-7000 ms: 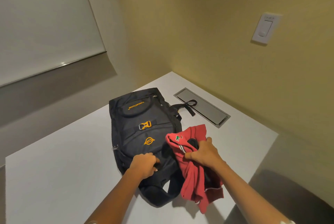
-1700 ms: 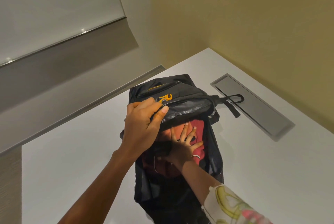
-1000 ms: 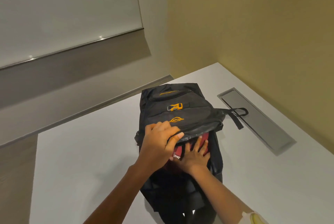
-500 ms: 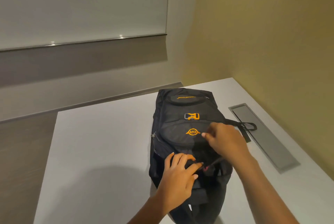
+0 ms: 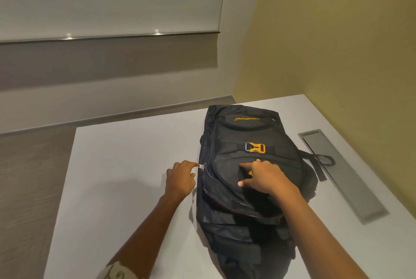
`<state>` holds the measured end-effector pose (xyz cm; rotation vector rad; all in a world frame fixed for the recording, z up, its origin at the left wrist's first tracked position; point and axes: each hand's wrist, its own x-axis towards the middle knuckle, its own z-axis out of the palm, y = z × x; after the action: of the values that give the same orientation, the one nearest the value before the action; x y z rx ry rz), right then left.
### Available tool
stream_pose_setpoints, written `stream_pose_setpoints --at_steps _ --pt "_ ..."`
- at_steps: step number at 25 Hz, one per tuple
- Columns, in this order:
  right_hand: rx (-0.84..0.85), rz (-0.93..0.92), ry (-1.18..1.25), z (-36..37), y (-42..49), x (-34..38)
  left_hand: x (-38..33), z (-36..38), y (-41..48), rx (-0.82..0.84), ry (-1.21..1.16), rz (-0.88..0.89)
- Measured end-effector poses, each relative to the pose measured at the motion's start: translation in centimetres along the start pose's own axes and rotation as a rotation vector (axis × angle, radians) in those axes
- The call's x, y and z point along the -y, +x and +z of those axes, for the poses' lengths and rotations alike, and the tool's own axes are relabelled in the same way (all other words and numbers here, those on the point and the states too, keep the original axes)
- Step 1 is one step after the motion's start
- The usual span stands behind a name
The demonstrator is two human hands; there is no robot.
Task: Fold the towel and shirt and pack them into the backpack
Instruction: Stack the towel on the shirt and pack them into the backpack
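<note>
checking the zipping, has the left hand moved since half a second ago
Yes. The left hand has gone from the backpack front to its left edge, fingers at the zipper pull, farther from the table's metal panel.

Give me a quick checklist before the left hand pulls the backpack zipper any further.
1. Left hand pinching the zipper pull: ok.
2. Right hand pressing the backpack front flat: ok.
3. No cloth poking out along the zipper track: ok, none visible.
4. Towel and shirt inside: cannot tell, interior hidden.
5. Zipper fully closed: cannot tell, part of the track is hidden.
6. Backpack fully on the table: ok.
</note>
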<state>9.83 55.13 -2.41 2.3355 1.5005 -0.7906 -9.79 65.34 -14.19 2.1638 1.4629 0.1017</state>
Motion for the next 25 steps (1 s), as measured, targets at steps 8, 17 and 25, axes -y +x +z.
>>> stream_pose_setpoints --at_steps 8,17,25 --pt "0.063 -0.010 0.023 -1.0 -0.4 -1.2 -0.8 3.8 5.3 0.051 0.271 0.170" --pt "0.041 -0.014 0.038 -0.4 0.0 -0.2 -0.7 3.6 4.5 0.061 0.399 0.152" --pt "-0.022 0.030 0.005 4.0 0.5 -0.6 -0.5 3.1 -2.2 0.057 0.406 0.121"
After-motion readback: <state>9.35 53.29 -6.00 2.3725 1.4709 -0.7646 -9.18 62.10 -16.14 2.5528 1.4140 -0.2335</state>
